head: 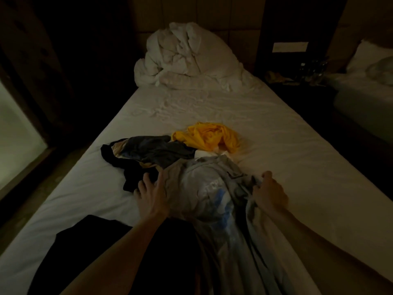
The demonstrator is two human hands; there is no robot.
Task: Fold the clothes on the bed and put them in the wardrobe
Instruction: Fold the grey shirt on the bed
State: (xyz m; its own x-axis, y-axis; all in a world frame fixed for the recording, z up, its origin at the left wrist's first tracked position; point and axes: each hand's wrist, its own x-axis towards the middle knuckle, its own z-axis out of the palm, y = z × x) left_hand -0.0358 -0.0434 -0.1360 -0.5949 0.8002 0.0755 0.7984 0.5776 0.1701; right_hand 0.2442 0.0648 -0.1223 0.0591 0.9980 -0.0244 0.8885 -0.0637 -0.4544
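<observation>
From the head camera we look down a bed [276, 150] covered with a white sheet, in a dim room. In the lower middle of the frame lies a grey shirt [208, 188] with pale lettering and a blue print, spread out and rumpled, its lower part running down toward the bottom edge. Our left hand [152, 192] rests on the left edge of this shirt with the fingers [146, 179] straight and spread wide, some of them reaching over onto a dark garment [148, 152] that lies just beside the shirt, left of centre. Our right hand [269, 192] is at the right edge of the grey shirt, its fingers curled into the bunched cloth and gripping it. Above the shirt, near the centre of the frame, sits a crumpled yellow garment [208, 137], touching the dark one at its left side. Between the yellow piece and the grey shirt we see a small white item [203, 153], partly hidden; what it is we cannot tell. A black cloth [102, 241] lies in the lower left, under our left forearm. At the top centre a white duvet [187, 58] is heaped against the headboard. At the right edge a second bed [365, 81] shows, with a dark nightstand [297, 79] between the two.
</observation>
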